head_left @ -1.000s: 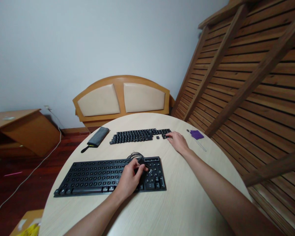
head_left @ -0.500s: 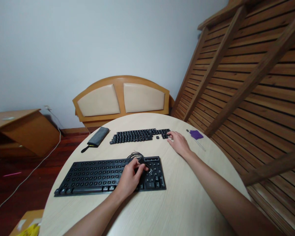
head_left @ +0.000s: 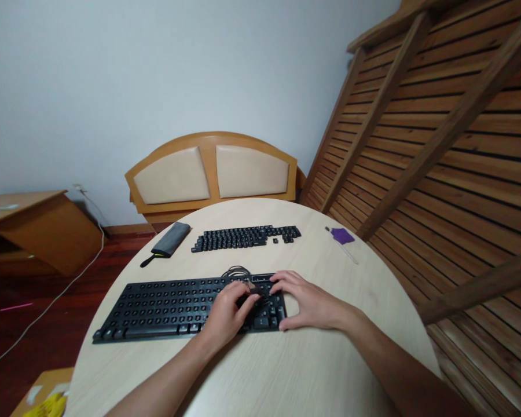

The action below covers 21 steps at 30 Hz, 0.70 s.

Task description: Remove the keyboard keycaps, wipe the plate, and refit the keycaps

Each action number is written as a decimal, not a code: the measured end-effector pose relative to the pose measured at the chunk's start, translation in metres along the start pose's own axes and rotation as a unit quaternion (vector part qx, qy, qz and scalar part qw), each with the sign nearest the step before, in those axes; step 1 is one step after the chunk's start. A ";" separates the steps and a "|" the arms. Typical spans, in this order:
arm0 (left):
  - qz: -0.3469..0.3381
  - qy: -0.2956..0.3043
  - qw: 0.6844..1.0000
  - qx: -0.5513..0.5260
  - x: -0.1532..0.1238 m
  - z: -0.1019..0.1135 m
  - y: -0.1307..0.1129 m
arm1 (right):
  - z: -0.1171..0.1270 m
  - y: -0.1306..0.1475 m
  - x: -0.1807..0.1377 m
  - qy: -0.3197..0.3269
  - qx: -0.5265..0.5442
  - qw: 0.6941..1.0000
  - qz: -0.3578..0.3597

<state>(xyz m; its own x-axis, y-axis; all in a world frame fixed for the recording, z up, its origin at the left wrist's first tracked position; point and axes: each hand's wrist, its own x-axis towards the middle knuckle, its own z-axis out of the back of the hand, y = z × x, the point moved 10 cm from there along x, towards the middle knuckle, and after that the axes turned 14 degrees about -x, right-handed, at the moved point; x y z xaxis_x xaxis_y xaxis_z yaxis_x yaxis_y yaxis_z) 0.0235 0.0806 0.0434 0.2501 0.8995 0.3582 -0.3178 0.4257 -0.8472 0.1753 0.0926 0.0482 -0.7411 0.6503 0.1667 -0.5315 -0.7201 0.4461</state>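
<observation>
A black keyboard [head_left: 160, 307] lies on the table before me, with bare key posts over most of it and keycaps on its bottom row and number pad. My left hand [head_left: 228, 310] rests over its right half, thumb and fingers pinched round a small dark thing too hidden to name. Curved over the number pad [head_left: 264, 315] is my right hand [head_left: 308, 301], fingers apart, its thumb by the keyboard's right edge and its fingertips on or just above the keys. Behind the keyboard, loose black keycaps [head_left: 232, 238] stand in rows, with a lone keycap [head_left: 275, 240] near their right end.
A grey pouch [head_left: 171, 240] lies at the back left of the round table [head_left: 330, 359]. To the back right are a purple cloth [head_left: 342, 235] and a thin white stick [head_left: 349, 253]. A coiled cable [head_left: 237, 270] sits behind the keyboard. Wooden slats [head_left: 460, 174] lean at the right.
My right hand has come from the loose keycaps back to the keyboard's number pad. My left hand has stayed over the keyboard. The view has shifted slightly.
</observation>
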 end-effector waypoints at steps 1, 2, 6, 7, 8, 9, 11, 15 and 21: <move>-0.013 0.008 1.000 -0.002 -0.001 -0.001 -0.004 | -0.002 0.000 0.000 -0.002 -0.004 1.000 0.004; -0.023 0.015 1.000 -0.003 -0.001 -0.002 -0.008 | -0.004 0.000 0.001 -0.004 -0.008 1.000 0.008; -0.038 0.033 0.999 0.005 -0.003 -0.004 -0.015 | -0.007 0.002 0.004 -0.014 -0.016 1.000 0.019; -0.037 0.037 0.999 0.007 -0.003 -0.005 -0.015 | -0.007 0.003 0.005 -0.017 -0.018 0.999 0.020; -0.034 0.041 0.999 0.009 -0.003 -0.005 -0.015 | -0.007 0.003 0.005 -0.020 -0.019 0.999 0.021; -0.030 0.045 0.998 0.012 -0.002 -0.006 -0.014 | -0.007 0.003 0.005 -0.023 -0.019 0.999 0.022; -0.016 0.043 0.999 0.018 -0.002 -0.006 -0.010 | -0.007 0.004 0.005 -0.030 -0.019 0.999 0.024; 0.008 0.023 0.999 0.026 -0.001 -0.002 -0.006 | -0.008 0.004 0.004 -0.029 -0.018 0.999 0.027; 0.018 0.029 0.999 0.025 -0.002 -0.004 -0.005 | -0.013 0.006 0.005 -0.021 -0.016 0.999 0.032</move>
<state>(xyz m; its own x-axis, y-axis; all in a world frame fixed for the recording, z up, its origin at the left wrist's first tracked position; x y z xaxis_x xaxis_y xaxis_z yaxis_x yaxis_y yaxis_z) 0.0285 0.0764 0.0453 0.2892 0.9081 0.3030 -0.3734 0.3984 -0.8378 0.1629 0.0884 0.0407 -0.7566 0.6117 0.2310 -0.4969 -0.7675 0.4051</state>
